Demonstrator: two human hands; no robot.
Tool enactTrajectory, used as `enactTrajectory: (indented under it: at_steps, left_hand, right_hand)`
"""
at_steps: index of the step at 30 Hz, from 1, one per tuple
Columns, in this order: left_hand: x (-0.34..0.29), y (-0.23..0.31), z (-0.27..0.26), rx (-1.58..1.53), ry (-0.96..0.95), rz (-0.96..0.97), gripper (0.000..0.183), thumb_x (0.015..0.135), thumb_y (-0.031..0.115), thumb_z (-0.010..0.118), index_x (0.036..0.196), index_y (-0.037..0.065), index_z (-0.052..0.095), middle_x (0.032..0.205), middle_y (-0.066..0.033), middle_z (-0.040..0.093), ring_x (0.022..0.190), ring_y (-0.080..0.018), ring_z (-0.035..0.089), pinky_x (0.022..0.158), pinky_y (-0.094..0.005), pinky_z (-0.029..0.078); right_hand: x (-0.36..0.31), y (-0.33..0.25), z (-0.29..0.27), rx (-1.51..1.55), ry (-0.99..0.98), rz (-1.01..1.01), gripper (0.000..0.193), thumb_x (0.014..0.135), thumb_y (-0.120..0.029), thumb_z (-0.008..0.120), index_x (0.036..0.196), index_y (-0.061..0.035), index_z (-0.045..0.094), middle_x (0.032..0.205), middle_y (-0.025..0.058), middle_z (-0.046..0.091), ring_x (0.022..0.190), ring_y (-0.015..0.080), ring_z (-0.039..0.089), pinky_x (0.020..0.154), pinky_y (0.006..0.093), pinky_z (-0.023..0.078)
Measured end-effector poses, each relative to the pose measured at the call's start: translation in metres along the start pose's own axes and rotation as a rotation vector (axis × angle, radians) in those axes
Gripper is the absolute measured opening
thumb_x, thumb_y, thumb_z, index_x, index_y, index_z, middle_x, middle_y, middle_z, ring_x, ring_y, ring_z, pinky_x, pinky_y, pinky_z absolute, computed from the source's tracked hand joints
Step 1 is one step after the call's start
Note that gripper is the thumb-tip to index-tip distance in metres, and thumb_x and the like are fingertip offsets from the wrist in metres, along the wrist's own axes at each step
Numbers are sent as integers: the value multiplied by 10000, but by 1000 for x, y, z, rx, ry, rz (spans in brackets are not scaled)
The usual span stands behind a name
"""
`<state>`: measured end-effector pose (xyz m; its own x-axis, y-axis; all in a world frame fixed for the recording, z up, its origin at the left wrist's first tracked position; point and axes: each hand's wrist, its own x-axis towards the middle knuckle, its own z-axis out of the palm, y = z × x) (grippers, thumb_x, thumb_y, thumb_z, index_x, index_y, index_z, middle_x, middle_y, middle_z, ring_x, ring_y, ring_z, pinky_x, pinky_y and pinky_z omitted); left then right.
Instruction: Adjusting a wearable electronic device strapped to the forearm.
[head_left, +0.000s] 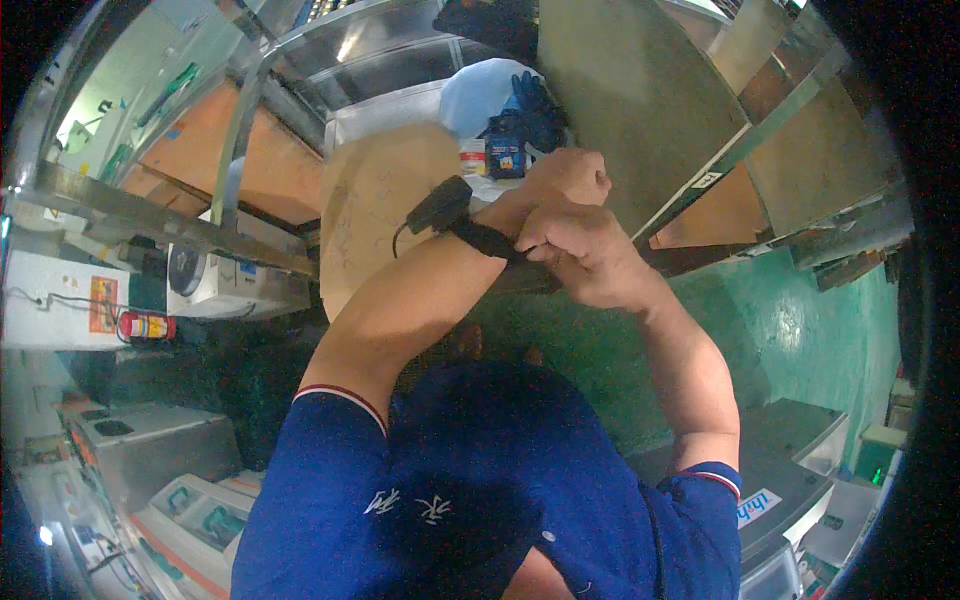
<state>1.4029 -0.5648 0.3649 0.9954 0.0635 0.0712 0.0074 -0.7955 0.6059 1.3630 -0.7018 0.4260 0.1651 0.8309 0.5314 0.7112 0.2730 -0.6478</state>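
Observation:
A black wrist strap (484, 239) wraps round my left wrist, with a small black box-shaped device (441, 205) attached and a thin cable hanging from it. My left hand (562, 182) is held up beyond the strap, its fingers curled into a loose fist with nothing visible inside. My right hand (600, 258) reaches across from the right, and its fingertips pinch the strap's edge at the inner wrist. Part of that grip is hidden by the fingers. Just past my hands stand a dark blue container (505, 150) and a dark blue glove (538, 108).
A brown cardboard sheet (362, 190) lies left of the hands, near a pale blue round piece (484, 92). Metal frame posts (238, 150) rise at the left, and a large board (640, 100) stands at the right. A white machine (235, 280) is at far left.

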Motion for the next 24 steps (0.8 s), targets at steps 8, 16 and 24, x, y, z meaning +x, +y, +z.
enactTrajectory:
  at_steps: [8, 16, 24]
  left_hand:
    - [-12, -35, 14, -164, 134, 482, 248, 818, 254, 655, 988, 75, 678, 884, -158, 684, 857, -368, 667, 704, -455, 513]
    - [-47, -19, -10, -377, 220, 620, 226, 842, 247, 635, 978, 66, 645, 890, -149, 674, 848, -355, 657, 669, -461, 507]
    - [-22, -11, -16, 30, 36, 53, 292, 877, 310, 593, 934, 44, 698, 947, -200, 703, 914, -393, 677, 831, -498, 532]
  right_hand:
    - [22, 0, -38, 92, -90, 71, 121, 866, -8, 642, 977, -58, 643, 902, 110, 653, 908, 293, 637, 790, 388, 495]
    - [30, -21, -11, -52, -144, -76, 130, 836, -12, 682, 952, -55, 641, 935, 113, 649, 937, 331, 626, 814, 412, 503]
    - [13, -29, 17, 28, -137, -36, 251, 808, -46, 738, 1033, -27, 628, 1036, 150, 631, 963, 364, 632, 806, 424, 520]
